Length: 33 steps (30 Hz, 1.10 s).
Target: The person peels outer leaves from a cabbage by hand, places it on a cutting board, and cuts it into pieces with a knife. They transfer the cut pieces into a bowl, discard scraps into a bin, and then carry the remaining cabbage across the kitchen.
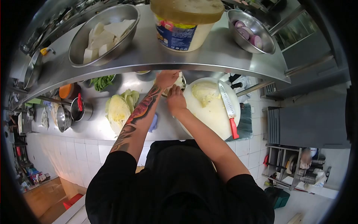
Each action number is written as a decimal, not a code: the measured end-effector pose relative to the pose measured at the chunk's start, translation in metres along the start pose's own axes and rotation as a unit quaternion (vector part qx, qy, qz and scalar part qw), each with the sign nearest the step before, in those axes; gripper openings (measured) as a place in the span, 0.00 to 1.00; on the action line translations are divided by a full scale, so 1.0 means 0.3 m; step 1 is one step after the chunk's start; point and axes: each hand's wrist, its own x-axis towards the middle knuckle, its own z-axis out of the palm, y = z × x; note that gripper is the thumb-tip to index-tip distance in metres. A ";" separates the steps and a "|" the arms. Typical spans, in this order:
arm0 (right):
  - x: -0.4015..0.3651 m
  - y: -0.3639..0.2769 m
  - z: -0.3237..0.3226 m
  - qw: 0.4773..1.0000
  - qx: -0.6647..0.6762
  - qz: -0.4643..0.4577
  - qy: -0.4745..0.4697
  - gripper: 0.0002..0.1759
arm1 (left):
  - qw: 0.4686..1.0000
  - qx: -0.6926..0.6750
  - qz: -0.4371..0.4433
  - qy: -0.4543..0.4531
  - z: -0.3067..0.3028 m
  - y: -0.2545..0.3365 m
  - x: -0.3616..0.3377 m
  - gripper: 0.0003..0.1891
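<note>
A metal bowl (184, 83) with pale cut pieces in it, which look like cabbage, stands below the shelf. My left hand (167, 78) reaches over its far side, with the fingertips partly hidden under the shelf edge. My right hand (176, 100) lies at the near side, fingers stretched towards the pale pieces and touching them or the rim. On the round white cutting board (203, 121) to the right are a cabbage piece (206, 93) and a knife (227, 102) with a red handle. A halved cabbage (120, 112) lies left of my left forearm.
The metal shelf (149, 61) overhangs the counter and carries a bowl of white chunks (99, 39), a large lidded tub (181, 30) and a bowl of cut red onions (248, 33). Green vegetables (102, 83) and a metal pot (82, 110) stand at the left.
</note>
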 end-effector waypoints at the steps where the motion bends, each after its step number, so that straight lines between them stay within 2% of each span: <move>1: -0.008 -0.002 -0.014 1.000 -0.012 -0.010 -0.018 0.47 | 0.999 0.026 -0.011 -0.020 -0.009 0.013 -0.002 0.23; 2: -0.014 0.000 -0.028 0.999 -0.025 -0.021 -0.036 0.48 | 0.999 0.025 -0.006 -0.020 0.005 0.007 -0.009 0.23; 4: -0.035 -0.011 -0.065 0.997 -0.047 -0.024 -0.050 0.49 | 0.986 0.143 0.070 0.054 0.057 -0.025 -0.026 0.24; 8: -0.046 -0.045 -0.162 0.991 -0.095 -0.028 -0.091 0.50 | 0.983 0.165 0.068 0.046 0.092 -0.044 -0.016 0.26; 11: -0.029 -0.024 -0.108 0.999 -0.037 -0.005 -0.040 0.46 | 0.980 0.163 0.067 0.097 0.081 -0.031 0.007 0.25; 12: -0.021 -0.005 -0.119 0.999 -0.036 -0.007 -0.037 0.46 | 0.986 0.145 0.064 0.060 0.048 -0.015 0.011 0.28; 13: -0.015 0.021 -0.142 0.999 0.015 -0.018 -0.040 0.42 | 0.990 0.126 0.059 0.023 0.034 -0.020 0.022 0.31; 14: -0.022 0.042 -0.161 0.996 0.066 -0.029 -0.045 0.38 | 0.990 0.127 0.057 0.024 0.016 -0.035 0.046 0.31; 15: -0.037 0.056 -0.195 0.996 0.066 -0.032 -0.046 0.38 | 0.995 0.048 0.086 -0.023 0.006 -0.076 0.089 0.34; 16: -0.053 0.071 -0.236 0.992 0.117 -0.040 -0.012 0.34 | 0.990 -0.032 0.115 -0.069 -0.017 -0.091 0.101 0.38; 18: -0.090 0.120 -0.251 0.971 0.210 -0.073 0.091 0.26 | 0.992 -0.039 0.095 -0.077 -0.077 -0.095 0.085 0.36; 19: -0.116 0.150 -0.274 0.971 0.210 -0.073 0.089 0.26 | 0.992 -0.046 0.078 -0.084 -0.102 -0.108 0.080 0.35; 20: -0.144 0.186 -0.303 0.950 0.264 -0.087 0.139 0.24 | 0.993 -0.078 0.064 -0.066 -0.086 -0.167 0.078 0.34; 23: -0.260 0.326 -0.399 0.892 0.373 -0.093 0.237 0.19 | 0.991 -0.128 0.025 -0.016 -0.183 -0.121 -0.024 0.33; 27: -0.431 0.482 -0.430 0.868 0.420 0.034 0.264 0.12 | 0.993 -0.078 0.076 -0.039 -0.153 -0.081 -0.043 0.33; 28: -0.468 0.502 -0.430 0.869 0.418 0.034 0.264 0.12 | 0.996 -0.005 0.090 -0.005 -0.106 -0.052 -0.045 0.32; 29: -0.508 0.515 -0.426 0.867 0.430 0.074 0.241 0.12 | 0.992 0.067 0.102 0.028 -0.073 -0.038 -0.054 0.31; 30: -0.542 0.523 -0.421 0.863 0.440 0.115 0.219 0.13 | 0.992 0.066 0.104 0.027 -0.058 -0.032 -0.061 0.31; 33: -0.598 0.544 -0.398 0.875 0.414 0.115 0.224 0.12 | 0.995 0.047 0.088 -0.006 -0.018 -0.009 -0.064 0.27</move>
